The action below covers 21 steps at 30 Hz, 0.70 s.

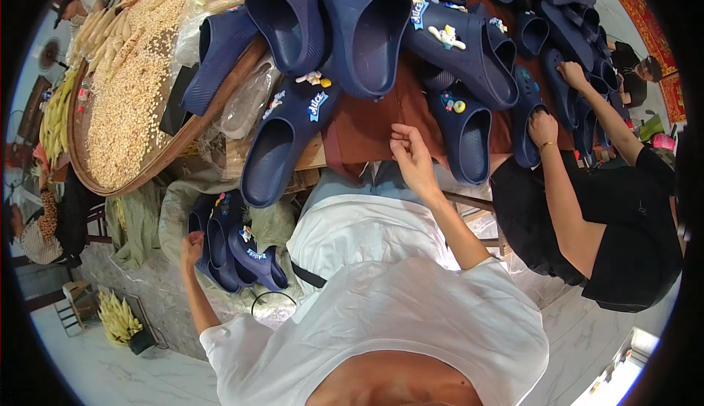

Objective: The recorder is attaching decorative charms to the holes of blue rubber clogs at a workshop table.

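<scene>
My right hand [413, 158] hangs over the near edge of a table covered in brown cloth [367, 131], fingers loosely stretched and apart, holding nothing. Left of it a navy clog [282, 145] with cartoon charms lies toe-up at the table edge. Another navy clog [466, 138] with round charms stands to its right. Low on the left, my left hand [192, 247] is curled closed beside several navy clogs [238, 255] in an open greenish sack [180, 208]. Whether anything is in those fingers is hidden.
More clogs [367, 39] are heaped across the table. A round tray [110, 189] of corn kernels stands at the far left, with a plastic bag [249, 98] beside it. On my right a person in black [587, 219] handles clogs with both hands. Other people sit farther off.
</scene>
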Motion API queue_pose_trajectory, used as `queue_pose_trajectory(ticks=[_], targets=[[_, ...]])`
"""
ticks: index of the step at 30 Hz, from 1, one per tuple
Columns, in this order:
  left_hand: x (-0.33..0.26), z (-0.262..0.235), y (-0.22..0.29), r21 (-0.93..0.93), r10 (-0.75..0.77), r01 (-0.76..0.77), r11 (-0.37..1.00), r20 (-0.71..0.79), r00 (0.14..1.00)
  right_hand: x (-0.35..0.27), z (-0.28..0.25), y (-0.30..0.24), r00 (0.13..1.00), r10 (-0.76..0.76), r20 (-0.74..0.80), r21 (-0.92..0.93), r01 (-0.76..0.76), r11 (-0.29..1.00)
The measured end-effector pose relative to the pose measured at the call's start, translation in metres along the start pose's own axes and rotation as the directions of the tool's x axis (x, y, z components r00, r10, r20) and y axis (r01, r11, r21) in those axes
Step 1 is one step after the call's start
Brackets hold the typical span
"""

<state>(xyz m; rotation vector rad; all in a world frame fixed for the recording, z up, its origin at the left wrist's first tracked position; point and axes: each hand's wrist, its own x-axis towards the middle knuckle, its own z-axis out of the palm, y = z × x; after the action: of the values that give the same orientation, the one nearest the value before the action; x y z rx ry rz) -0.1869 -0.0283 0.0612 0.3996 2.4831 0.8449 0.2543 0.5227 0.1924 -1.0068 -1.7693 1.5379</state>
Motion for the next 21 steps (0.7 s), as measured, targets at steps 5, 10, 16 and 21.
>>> queue_pose_trajectory(ticks=[5,10,16,21], targets=[[-0.082,0.032,0.333,-0.056,0.295,-0.326,0.944,0.588,0.753,-0.012,-0.008,-0.021,0.986,-0.139,-0.097,-0.074,0.132,0.989],[-0.122,0.144,0.462,-0.448,0.627,-0.498,0.743,0.726,0.282,-0.025,-0.028,-0.037,0.970,-0.185,-0.156,-0.117,0.168,0.979],[-0.124,0.272,0.531,-0.739,0.679,-0.077,0.669,0.566,0.467,-0.013,-0.042,-0.059,0.961,-0.219,-0.166,-0.124,0.200,0.972],[-0.110,0.272,0.569,-0.847,0.484,0.467,0.254,0.530,0.696,0.025,-0.044,-0.052,0.956,-0.192,-0.222,0.076,0.213,0.974]])
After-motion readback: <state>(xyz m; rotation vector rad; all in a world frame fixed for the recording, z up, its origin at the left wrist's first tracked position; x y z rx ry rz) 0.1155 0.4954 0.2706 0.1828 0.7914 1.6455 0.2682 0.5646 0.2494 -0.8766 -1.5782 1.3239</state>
